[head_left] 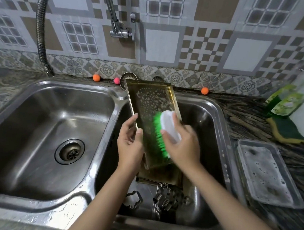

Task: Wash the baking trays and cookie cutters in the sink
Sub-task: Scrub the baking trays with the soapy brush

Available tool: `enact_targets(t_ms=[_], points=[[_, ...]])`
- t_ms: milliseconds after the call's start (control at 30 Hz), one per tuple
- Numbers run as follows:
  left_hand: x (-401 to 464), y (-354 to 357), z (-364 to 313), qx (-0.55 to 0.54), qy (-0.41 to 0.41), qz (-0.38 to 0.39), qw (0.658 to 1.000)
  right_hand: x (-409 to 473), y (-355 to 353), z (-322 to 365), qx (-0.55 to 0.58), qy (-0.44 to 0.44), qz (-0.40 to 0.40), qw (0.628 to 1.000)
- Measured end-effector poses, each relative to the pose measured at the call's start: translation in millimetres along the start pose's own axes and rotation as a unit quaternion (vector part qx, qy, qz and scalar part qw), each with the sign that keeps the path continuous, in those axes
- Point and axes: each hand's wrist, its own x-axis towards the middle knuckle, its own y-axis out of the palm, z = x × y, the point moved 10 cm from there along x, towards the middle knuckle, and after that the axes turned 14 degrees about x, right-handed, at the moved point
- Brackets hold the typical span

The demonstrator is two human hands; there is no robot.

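While the left grip (130, 142) clasps the tray (149, 103), the right grip (181, 145) clenches a brush (164, 131) (green-bristled).

Beyond the right hand's fingers (166, 133), the tilted gold tray (150, 103) filled the right basin (218, 132) from back rim to middle. Below both wrists, a second tray (160, 176) and cookie cutters (167, 199) crowded the floor. Left of the left hand's fingers (132, 120), the left basin (44, 123) lay open. Right of the fingers, a soapy tray (266, 174) and sponge (285, 131) occupied the counter.
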Motion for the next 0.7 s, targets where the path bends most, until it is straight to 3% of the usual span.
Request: enact_targets(t_ms=[100, 267, 400, 600, 700], points=[[-9.2, 9.1, 1.5, 0.033, 0.016, 0.053, 0.998, 29.2, -16.7, -21.0, -0.029, 0.055, -0.028, 0.998], [-8.8, 13.3, 8.2, 0.037, 0.018, 0.071, 0.997, 6.2, 7.6, 31.4, -0.018, -0.075, 0.023, 0.997], [-8.3, 4.4, 14.0, 0.041, 0.019, 0.062, 0.997, 26.6, -16.8, -11.5, -0.023, 0.001, -0.005, 1.0], [-8.8, 9.0, 9.7, 0.042, 0.03, 0.069, 0.996, 16.8, -28.1, 3.7, -0.016, -0.035, -0.03, 0.999], [-3.2, 1.2, 8.8, 0.042, 0.023, 0.049, 0.998, 27.1, -44.9, -6.5, 0.074, 0.044, -0.031, 0.996]])
